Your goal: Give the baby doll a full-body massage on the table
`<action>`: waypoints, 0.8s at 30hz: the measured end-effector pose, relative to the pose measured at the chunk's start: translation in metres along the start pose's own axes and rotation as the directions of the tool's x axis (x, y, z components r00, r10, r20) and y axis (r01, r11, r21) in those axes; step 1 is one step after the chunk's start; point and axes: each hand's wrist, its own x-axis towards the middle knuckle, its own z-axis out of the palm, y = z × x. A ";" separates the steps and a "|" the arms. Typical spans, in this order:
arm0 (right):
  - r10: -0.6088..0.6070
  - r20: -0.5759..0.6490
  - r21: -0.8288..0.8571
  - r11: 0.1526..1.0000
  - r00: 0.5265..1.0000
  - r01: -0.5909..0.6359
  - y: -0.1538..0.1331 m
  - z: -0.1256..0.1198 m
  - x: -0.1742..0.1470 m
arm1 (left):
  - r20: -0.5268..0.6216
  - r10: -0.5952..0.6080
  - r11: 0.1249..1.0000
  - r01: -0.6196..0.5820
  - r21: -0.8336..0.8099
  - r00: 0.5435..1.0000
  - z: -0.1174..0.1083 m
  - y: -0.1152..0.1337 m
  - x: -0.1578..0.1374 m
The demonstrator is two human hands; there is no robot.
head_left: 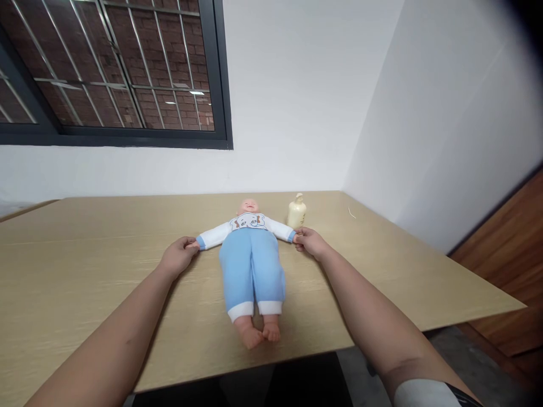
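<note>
A baby doll (251, 265) lies on its back on the table, its feet toward me and its head toward the wall. It wears a white top with a cartoon face, blue cuffs, and light blue trousers with white hems. Both doll arms are stretched out to the sides. My left hand (179, 255) is closed around the doll's hand on the left side. On the other side, my right hand (311, 243) pinches the doll's other hand. Just behind my right hand stands a cream pump bottle (297, 211).
The wood-coloured table (106, 271) reaches back to a white wall, with its front edge close to me. A small pale strip (352, 213) lies at the right rear. A barred window (127, 68) is at upper left, and brown wooden panelling (504, 271) at right.
</note>
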 end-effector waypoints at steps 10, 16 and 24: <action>-0.035 -0.119 -0.123 0.992 0.992 0.020 0.007 -0.006 0.007 | 0.005 -0.015 0.997 0.015 -0.079 1.000 -0.001 0.009 -0.005; 0.012 -0.140 -0.071 0.997 0.990 -0.022 0.006 -0.005 0.008 | 0.040 -0.008 0.982 0.016 -0.190 0.999 0.000 0.007 -0.005; 0.000 -0.107 0.093 0.996 0.994 0.010 0.001 -0.003 0.001 | -0.040 -0.022 0.994 0.017 -0.112 0.999 -0.004 0.007 -0.006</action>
